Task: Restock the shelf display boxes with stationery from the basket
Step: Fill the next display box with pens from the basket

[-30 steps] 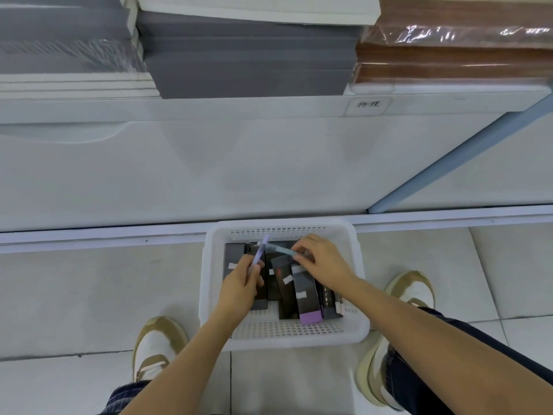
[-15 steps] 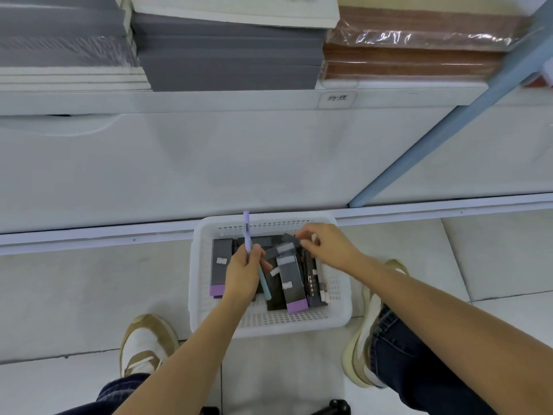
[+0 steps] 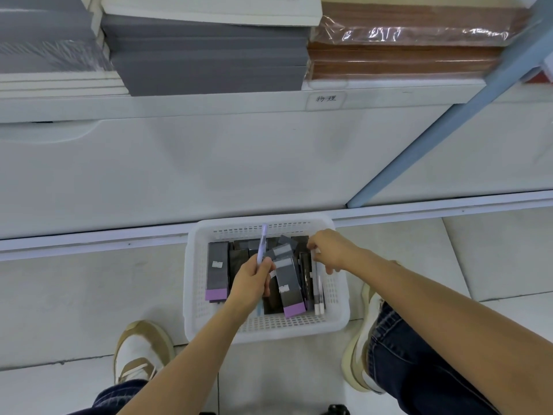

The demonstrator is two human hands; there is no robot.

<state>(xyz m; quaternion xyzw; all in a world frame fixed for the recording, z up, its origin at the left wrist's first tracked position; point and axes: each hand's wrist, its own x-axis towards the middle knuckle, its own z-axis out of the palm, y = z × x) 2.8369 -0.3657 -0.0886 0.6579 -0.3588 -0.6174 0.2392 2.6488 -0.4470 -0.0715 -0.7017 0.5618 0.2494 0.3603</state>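
- Stationery basket [image 3: 193, 280], white perforated plastic, sits on the tiled floor [image 3: 74, 310] at the foot of the shelf unit [image 3: 209, 175], between the left shoe [image 3: 140, 351] and the right shoe [image 3: 363, 339].
- Inside lie slim dark boxes [image 3: 217, 271] with lilac ends and small white stickers (several overlap at angles). White pens [image 3: 319, 298] lie along the right wall.
- Left hand [image 3: 251, 283] grips a lilac pen [image 3: 262, 244], held nearly upright over the boxes.
- Right hand [image 3: 333, 250] hovers over the right side of the basket, fingers bent downward; whether it holds anything cannot be told.
- Above, on the shelf, rest grey book stacks [image 3: 209, 55] and a brown shrink-wrapped stack [image 3: 404, 46], with a handwritten label [image 3: 326, 99] beneath.
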